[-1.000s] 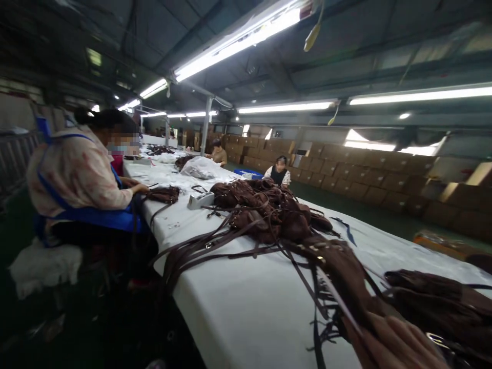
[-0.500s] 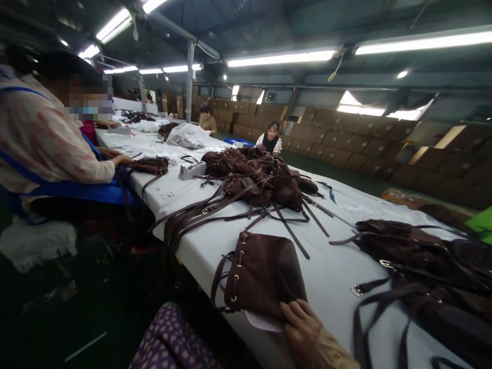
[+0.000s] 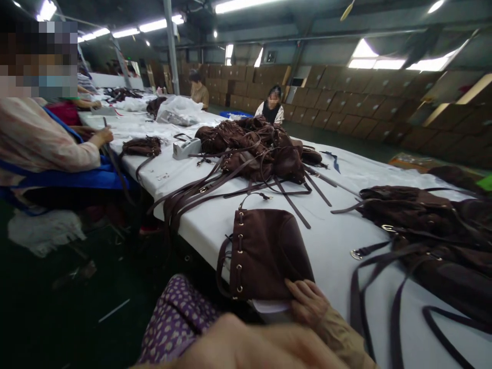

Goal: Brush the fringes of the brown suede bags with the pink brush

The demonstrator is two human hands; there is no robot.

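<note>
A dark brown drawstring bag [image 3: 269,256] lies on its side at the near edge of the white table, its eyelets along the left side. My right hand [image 3: 307,300], in a tan sleeve, grips the bag's lower right corner, thumb on top. Something white and flat [image 3: 271,306] pokes out beneath the bag. Close to the camera, at the bottom, my left hand [image 3: 249,343] is a blur, and its fingers cannot be made out. A thin cord [image 3: 249,197] runs out from the bag's top left corner.
A heap of brown bags [image 3: 253,148] with long straps fills the table's middle, beside a grey tape dispenser [image 3: 187,148]. More bags [image 3: 442,241] lie at right, straps trailing. A co-worker in a blue apron [image 3: 69,179] sits at left. Stacked cartons [image 3: 346,102] line the back.
My left hand has come into view at the bottom. The view has tilted down a little. My right hand stays on the bag. The co-worker's hand at left has lifted with a strap.
</note>
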